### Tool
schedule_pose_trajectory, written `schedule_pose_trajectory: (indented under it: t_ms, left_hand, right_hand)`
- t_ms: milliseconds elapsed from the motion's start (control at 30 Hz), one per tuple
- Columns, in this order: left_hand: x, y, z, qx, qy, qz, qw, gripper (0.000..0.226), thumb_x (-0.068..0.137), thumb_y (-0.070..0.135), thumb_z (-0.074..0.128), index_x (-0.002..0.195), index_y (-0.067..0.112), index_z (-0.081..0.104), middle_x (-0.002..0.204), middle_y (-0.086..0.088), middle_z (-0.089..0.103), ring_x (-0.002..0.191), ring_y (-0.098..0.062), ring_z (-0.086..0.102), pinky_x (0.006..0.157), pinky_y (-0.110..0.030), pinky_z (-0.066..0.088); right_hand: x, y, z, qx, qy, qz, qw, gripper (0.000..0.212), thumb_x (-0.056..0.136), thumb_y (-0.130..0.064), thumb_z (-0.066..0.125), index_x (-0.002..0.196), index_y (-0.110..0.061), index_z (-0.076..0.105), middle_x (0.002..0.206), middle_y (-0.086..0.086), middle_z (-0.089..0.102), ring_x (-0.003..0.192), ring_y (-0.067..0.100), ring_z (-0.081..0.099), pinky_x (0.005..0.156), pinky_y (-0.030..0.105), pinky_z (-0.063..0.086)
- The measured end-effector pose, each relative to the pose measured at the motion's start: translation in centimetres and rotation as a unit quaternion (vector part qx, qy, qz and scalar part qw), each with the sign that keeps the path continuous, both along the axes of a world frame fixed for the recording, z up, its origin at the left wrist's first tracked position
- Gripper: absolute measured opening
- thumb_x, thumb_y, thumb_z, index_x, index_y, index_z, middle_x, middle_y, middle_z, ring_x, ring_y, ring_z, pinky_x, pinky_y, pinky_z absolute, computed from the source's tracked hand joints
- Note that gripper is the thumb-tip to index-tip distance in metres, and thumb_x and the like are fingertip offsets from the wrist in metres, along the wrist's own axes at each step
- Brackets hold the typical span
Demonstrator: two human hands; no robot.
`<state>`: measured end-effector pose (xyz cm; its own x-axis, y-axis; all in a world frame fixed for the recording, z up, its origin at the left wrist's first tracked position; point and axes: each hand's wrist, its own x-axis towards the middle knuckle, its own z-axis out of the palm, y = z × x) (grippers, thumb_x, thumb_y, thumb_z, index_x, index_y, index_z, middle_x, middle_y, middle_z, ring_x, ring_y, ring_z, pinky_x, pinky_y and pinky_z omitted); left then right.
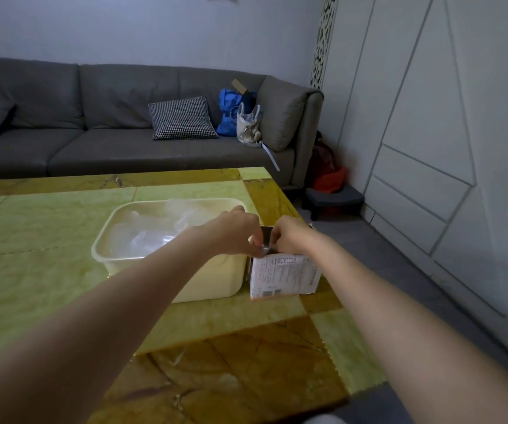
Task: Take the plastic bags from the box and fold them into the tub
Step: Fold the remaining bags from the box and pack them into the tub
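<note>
Both hands met over the open top of the box (283, 275), which stood at the right edge of the surface (48, 234), touching or just beside the right wall of the tub (213, 281). The left hand (234, 234) had its fingers curled down, pinching a small bit of clear plastic bag (264, 250) at the box's top left corner. The right hand (289, 237) was curled too, fingertips at the same spot on the box opening; whether it actually gripped the film or only the box rim could not be told, as the fingers were hidden behind the knuckles. Both forearms were bare and stretched forward from the near edge.

The tub, cream and rectangular with rounded corners, sat toward the right half of the surface, well back from the near edge. Inside it lay crumpled clear bags (158, 228), piled higher toward its far right corner. The box was white with printed text and a barcode on its near face.

Beyond the far edge stood a grey sofa (63, 117) with 1 checked cushion (182, 117), a blue bag (229, 113) and a pale tote (248, 125) at its right end. A small dark stool (333, 198) stood on the floor past the far right corner.
</note>
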<state>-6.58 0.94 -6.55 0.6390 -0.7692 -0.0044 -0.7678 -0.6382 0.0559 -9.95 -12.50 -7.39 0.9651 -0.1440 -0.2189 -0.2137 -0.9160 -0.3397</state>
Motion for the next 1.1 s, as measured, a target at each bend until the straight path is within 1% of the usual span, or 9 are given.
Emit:
schedule_pose_trajectory:
  t_ms: [133, 333, 467, 567, 667, 767, 900, 1000, 1100]
  left_hand:
    - [0.2, -0.2, 0.0, 0.018, 0.018, 0.007, 1.0, 0.027, 0.083, 0.038, 0.063, 0.104, 0.023, 0.069, 0.114, 0.005, 0.06, 0.105, -0.017, 0.038, 0.086, -0.029, 0.04]
    - [0.0, -0.2, 0.0, 0.013, 0.019, 0.024, 0.999, 0.03, 0.083, 0.037, 0.064, 0.108, 0.021, 0.068, 0.116, 0.005, 0.06, 0.109, -0.02, 0.039, 0.09, -0.031, 0.041]
    - [-0.5, 0.1, 0.3, -0.127, 0.042, 0.05, 0.99, 0.02, 0.084, 0.028, 0.064, 0.102, 0.019, 0.069, 0.117, 0.004, 0.058, 0.111, -0.018, 0.045, 0.088, -0.029, 0.042]
    - [-0.8, 0.4, 2.6, -0.45, 0.216, 0.167, 0.85, 0.027, 0.089, 0.016, 0.058, 0.116, 0.013, 0.059, 0.119, 0.0, 0.055, 0.099, -0.015, 0.053, 0.074, -0.021, 0.043]
    - [-0.6, 1.2, 4.7, -0.565, 0.388, 0.193, 0.702, 0.051, 0.089, 0.02, 0.059, 0.135, 0.018, 0.037, 0.114, -0.003, 0.055, 0.088, -0.016, 0.058, 0.068, -0.024, 0.05]
    - [-1.3, 1.6, 5.6, -0.516, 0.459, 0.153, 0.707, 0.05, 0.088, 0.02, 0.06, 0.133, 0.018, 0.04, 0.1, -0.001, 0.06, 0.074, -0.012, 0.061, 0.054, -0.019, 0.051]
    - [-2.0, 1.2, 5.4, -0.519, 0.366, 0.192, 0.748, 0.024, 0.085, 0.016, 0.064, 0.106, 0.008, 0.06, 0.081, -0.001, 0.064, 0.056, -0.004, 0.062, 0.051, -0.013, 0.051]
    - [-1.8, 1.3, 5.3, -0.547, 0.301, 0.226, 0.748, 0.015, 0.084, 0.015, 0.066, 0.096, 0.01, 0.059, 0.078, -0.001, 0.063, 0.056, -0.005, 0.061, 0.049, -0.013, 0.05]
    - [-1.8, 1.5, 5.4, -0.53, 0.325, 0.201, 0.757, 0.014, 0.082, 0.016, 0.067, 0.092, 0.011, 0.058, 0.079, 0.0, 0.063, 0.049, 0.0, 0.061, 0.048, -0.013, 0.05]
  right_hand:
    - [-0.3, -1.1, 0.5, 0.047, 0.014, 0.02, 0.999, 0.023, 0.093, -0.021, 0.057, 0.103, -0.005, 0.069, 0.09, 0.008, 0.062, 0.081, 0.02, 0.058, 0.06, 0.025, 0.045]
    - [0.7, -2.4, 2.6, 0.08, -0.158, -0.089, 0.98, 0.039, 0.092, -0.002, 0.038, 0.054, -0.01, 0.04, 0.06, 0.006, 0.042, 0.054, 0.02, 0.046, 0.051, 0.023, 0.038]
    - [1.3, -2.5, 4.7, 0.295, -0.245, -0.167, 0.908, 0.031, 0.093, -0.003, 0.036, 0.073, -0.005, 0.059, 0.071, 0.009, 0.053, 0.067, 0.024, 0.056, 0.053, 0.021, 0.05]
    - [1.3, -2.2, 6.5, 0.436, -0.271, -0.173, 0.84, 0.028, 0.09, -0.001, 0.038, 0.097, 0.001, 0.065, 0.08, 0.012, 0.059, 0.074, 0.027, 0.057, 0.065, 0.036, 0.051]
    - [0.7, -1.4, 7.7, 0.54, -0.246, -0.116, 0.797, 0.026, 0.094, 0.0, 0.037, 0.092, -0.005, 0.061, 0.079, 0.01, 0.059, 0.067, 0.021, 0.055, 0.054, 0.026, 0.047]
    - [0.1, -0.4, 8.1, 0.622, -0.203, -0.077, 0.752, 0.024, 0.098, -0.006, 0.038, 0.104, -0.002, 0.061, 0.088, 0.011, 0.061, 0.073, 0.021, 0.059, 0.052, 0.024, 0.052]
    - [-0.2, 0.1, 8.3, 0.716, -0.157, -0.135, 0.667, 0.047, 0.096, -0.047, 0.044, 0.105, -0.003, 0.057, 0.1, 0.013, 0.058, 0.079, 0.022, 0.06, 0.059, 0.03, 0.055]
    - [-0.1, 0.3, 7.8, 0.621, -0.152, -0.158, 0.752, 0.057, 0.085, -0.041, 0.065, 0.122, 0.001, 0.051, 0.093, 0.01, 0.054, 0.072, 0.019, 0.057, 0.053, 0.026, 0.055]
    - [-0.2, 0.7, 7.0, 0.552, -0.145, -0.163, 0.804, 0.022, 0.085, 0.003, 0.064, 0.104, 0.002, 0.054, 0.076, 0.01, 0.056, 0.059, 0.015, 0.054, 0.041, 0.018, 0.047]
